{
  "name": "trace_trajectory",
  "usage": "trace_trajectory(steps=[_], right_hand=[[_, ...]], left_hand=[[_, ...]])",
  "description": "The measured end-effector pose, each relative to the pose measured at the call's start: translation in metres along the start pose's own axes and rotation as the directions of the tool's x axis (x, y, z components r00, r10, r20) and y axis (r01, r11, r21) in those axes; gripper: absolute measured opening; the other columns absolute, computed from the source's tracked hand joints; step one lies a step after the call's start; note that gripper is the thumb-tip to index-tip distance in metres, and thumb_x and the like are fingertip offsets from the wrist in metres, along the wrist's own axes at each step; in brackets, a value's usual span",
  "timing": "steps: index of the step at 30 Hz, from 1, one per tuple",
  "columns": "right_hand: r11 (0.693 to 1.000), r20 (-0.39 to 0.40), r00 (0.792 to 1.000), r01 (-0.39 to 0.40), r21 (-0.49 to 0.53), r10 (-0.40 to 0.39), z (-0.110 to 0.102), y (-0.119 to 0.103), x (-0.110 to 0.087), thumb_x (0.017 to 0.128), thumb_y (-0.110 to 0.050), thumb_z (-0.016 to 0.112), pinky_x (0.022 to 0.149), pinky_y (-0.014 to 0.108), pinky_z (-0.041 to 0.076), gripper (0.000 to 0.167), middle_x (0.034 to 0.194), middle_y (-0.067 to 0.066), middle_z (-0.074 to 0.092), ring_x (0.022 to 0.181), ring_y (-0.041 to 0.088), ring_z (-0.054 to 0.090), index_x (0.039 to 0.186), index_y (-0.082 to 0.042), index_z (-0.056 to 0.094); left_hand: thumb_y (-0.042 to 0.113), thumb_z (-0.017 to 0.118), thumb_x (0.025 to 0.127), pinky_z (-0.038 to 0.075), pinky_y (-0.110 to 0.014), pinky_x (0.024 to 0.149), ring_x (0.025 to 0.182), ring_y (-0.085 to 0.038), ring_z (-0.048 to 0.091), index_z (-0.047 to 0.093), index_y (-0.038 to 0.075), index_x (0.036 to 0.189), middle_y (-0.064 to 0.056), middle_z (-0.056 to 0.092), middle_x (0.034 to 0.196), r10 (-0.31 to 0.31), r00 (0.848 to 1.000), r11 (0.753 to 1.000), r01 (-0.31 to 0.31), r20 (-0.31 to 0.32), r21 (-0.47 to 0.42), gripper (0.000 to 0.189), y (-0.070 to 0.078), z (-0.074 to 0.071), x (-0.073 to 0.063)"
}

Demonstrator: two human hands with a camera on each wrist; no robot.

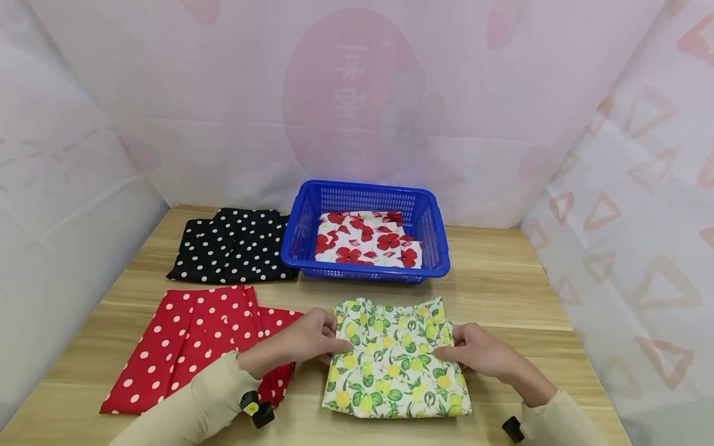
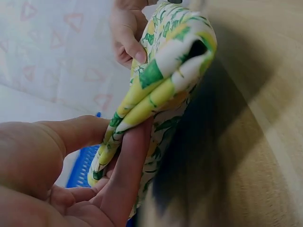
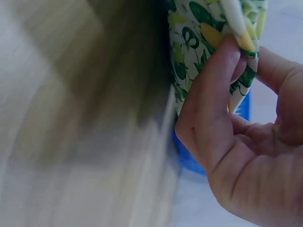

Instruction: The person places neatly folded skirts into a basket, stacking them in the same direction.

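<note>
A folded cloth with a lemon and green leaf print point(image 1: 393, 365) is held between both hands in front of the basket. My left hand point(image 1: 312, 334) pinches its left edge, thumb on top and fingers underneath. On the opposite edge, my right hand point(image 1: 482, 352) pinches it the same way. In the left wrist view the folded layers of the lemon-print cloth point(image 2: 156, 90) are seen edge-on, raised off the wooden surface. The right wrist view shows my fingers point(image 3: 208, 109) under the cloth point(image 3: 203, 42).
A blue plastic basket point(image 1: 365, 272) stands behind, holding a folded white cloth with red flowers point(image 1: 368, 240). To its left lies a black polka-dot cloth point(image 1: 234, 248). A red polka-dot cloth point(image 1: 184, 347) lies near my left forearm on the wooden table point(image 1: 502, 279).
</note>
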State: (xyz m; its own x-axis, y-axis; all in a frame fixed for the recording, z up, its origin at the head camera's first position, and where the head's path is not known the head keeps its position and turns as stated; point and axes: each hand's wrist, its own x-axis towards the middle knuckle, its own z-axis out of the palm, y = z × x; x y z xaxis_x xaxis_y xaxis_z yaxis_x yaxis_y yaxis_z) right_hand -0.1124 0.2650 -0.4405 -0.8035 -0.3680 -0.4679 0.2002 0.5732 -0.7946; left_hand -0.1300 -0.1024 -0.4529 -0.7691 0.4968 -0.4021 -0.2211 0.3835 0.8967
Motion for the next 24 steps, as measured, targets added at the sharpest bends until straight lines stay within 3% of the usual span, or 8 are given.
trace_trajectory(steps=[7,13,17,24], right_hand=[[0.998,0.064,0.996,0.062,-0.011,-0.062,-0.008,-0.034,-0.025,0.102,-0.029,0.071,0.054,0.026,0.053,0.031,0.064,-0.004,0.05,0.057,0.009,0.05,0.084,-0.007,0.059],[0.989,0.079,0.986,0.146,-0.03,-0.143,-0.028,-0.072,-0.041,0.105,-0.029,0.067,0.062,0.037,0.064,0.035,0.084,0.007,0.073,0.07,0.016,0.071,0.118,0.003,0.069],[0.983,0.05,0.984,0.174,-0.056,-0.171,-0.045,-0.099,-0.043,0.106,-0.03,0.066,0.067,0.04,0.066,0.04,0.096,0.013,0.078,0.076,0.021,0.075,0.125,0.005,0.067],[0.978,-0.067,0.981,0.177,-0.111,-0.185,-0.074,-0.139,-0.016,0.106,-0.036,0.065,0.078,0.041,0.066,0.041,0.104,0.01,0.078,0.087,0.024,0.076,0.13,-0.002,0.068]], left_hand=[[0.021,0.081,0.095,0.066,-0.037,0.073,0.08,-0.017,0.074,0.063,0.0,0.097,-0.008,0.076,0.088,0.077,0.997,0.995,-0.078,0.008,0.061,0.028,0.036,-0.012,-0.036],[0.019,0.079,0.097,0.068,-0.039,0.075,0.085,-0.022,0.078,0.066,-0.004,0.111,-0.012,0.077,0.096,0.163,0.986,0.985,-0.163,0.02,0.055,0.031,0.072,-0.029,-0.056],[0.018,0.077,0.098,0.068,-0.04,0.077,0.087,-0.025,0.079,0.068,-0.004,0.117,-0.014,0.078,0.1,0.19,0.982,0.979,-0.189,-0.013,0.074,0.031,0.094,-0.045,-0.057],[0.021,0.072,0.101,0.067,-0.038,0.082,0.089,-0.025,0.079,0.066,-0.003,0.12,-0.016,0.076,0.104,0.204,0.964,0.973,-0.181,-0.168,0.146,0.031,0.129,-0.081,-0.043]])
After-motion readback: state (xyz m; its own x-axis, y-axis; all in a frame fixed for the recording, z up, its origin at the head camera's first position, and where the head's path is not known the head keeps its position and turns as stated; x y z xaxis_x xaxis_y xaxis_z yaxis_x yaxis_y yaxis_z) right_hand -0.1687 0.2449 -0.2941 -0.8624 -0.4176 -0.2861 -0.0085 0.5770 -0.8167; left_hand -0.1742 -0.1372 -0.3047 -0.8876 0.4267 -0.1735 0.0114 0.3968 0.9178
